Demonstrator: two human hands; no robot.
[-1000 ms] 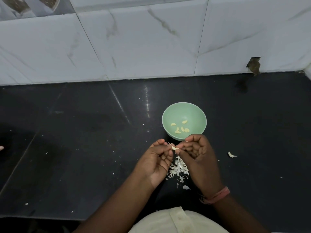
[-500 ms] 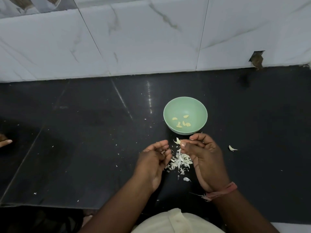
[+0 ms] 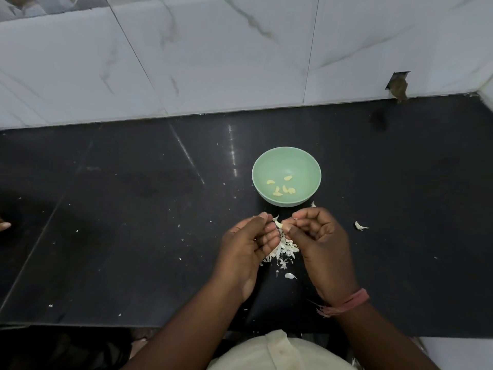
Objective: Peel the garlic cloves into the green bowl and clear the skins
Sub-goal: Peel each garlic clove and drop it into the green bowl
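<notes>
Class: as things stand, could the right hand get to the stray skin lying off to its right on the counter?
Probably yes. The stray skin lies alone on the bare counter, with nothing between it and the right hand. But that hand is pinching a clove, so it would need freeing first.

One view only, from a camera on the person's head, tilted forward and steeply down over a black counter (image 3: 112,209). It faces the tiled wall (image 3: 213,54), which fills the band toward 12 o'clock. The wide lens bends the wall's foot into a curve. The bowl (image 3: 312,166) sits just past centre, and both forearms enter from 6 o'clock, close under the lens. The counter's near edge runs across toward 7 o'clock. No second view shares the scene.
</notes>
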